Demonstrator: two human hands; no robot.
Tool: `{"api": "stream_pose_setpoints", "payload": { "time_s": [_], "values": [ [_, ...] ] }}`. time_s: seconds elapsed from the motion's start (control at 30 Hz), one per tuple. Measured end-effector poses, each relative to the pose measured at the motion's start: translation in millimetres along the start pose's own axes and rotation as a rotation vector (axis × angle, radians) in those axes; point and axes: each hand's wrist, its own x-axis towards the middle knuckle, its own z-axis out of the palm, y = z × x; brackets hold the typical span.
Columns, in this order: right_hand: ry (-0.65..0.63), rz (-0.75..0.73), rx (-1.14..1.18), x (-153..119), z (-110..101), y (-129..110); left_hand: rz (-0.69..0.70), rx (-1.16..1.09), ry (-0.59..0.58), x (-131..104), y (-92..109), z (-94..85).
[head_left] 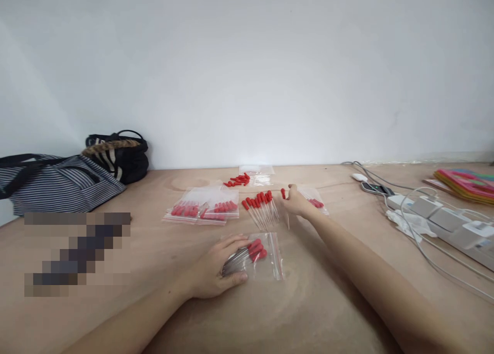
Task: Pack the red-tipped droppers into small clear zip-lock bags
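My left hand (216, 266) holds a clear zip bag (272, 266) against the table at its left end, thumb on the near edge and fingers along the far edge. Inside the bag lie several glass droppers with red rubber bulbs (256, 250). Farther off, my right hand (296, 202) pinches a single dropper (283, 193), its red bulb up and its thin tube pointing down. Just left of that hand, a fan of loose red-bulbed droppers (260, 205) lies on the table. Part of the bag is covered by my left fingers.
Filled zip bags (200, 205) lie left of the loose droppers, another filled bag (316, 202) right. Behind are loose red bulbs (237, 180) and a clear bag (257, 170). A striped bag (65, 184) stands left; a power strip (443, 220) with cables lies right.
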Motion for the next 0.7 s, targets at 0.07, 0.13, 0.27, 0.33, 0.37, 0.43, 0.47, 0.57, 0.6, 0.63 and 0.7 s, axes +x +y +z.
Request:
{"api": "stream_pose_setpoints", "payload": {
  "time_s": [0.07, 0.13, 0.27, 0.33, 0.37, 0.43, 0.47, 0.57, 0.6, 0.63, 0.7],
  "values": [
    [-0.030, -0.028, 0.062, -15, -10, 4, -0.009, 0.000, -0.007, 1, 3, -1.5],
    [-0.073, -0.062, 0.231, -31, -16, 10, -0.019, -0.004, -0.010, 1, 6, -3.0],
    [-0.088, -0.011, 0.515, -58, -12, 24, -0.030, -0.012, -0.011, 2, 10, -4.6],
    [-0.112, 0.013, 0.572, -66, -5, 27, -0.037, -0.010, -0.012, 2, 10, -5.1],
    [-0.127, 0.014, 0.594, -70, -3, 27, -0.040, -0.007, -0.015, 2, 10, -5.3],
    [-0.143, 0.007, 0.636, -74, 1, 24, -0.037, 0.000, -0.019, 2, 10, -5.8],
    [-0.143, 0.008, 0.658, -76, 3, 22, -0.032, 0.001, -0.021, 2, 10, -6.1],
    [-0.130, 0.049, 0.727, -80, 4, 17, -0.026, 0.000, -0.021, 2, 11, -6.6],
    [-0.131, 0.071, 0.754, -81, 5, 16, -0.030, 0.000, -0.021, 2, 11, -6.6],
    [-0.143, 0.097, 0.787, -83, 6, 15, -0.032, 0.001, -0.019, 2, 11, -6.5],
    [-0.200, 0.135, 0.879, -86, 8, 14, -0.029, 0.003, -0.008, 2, 12, -6.3]
  ]
}}
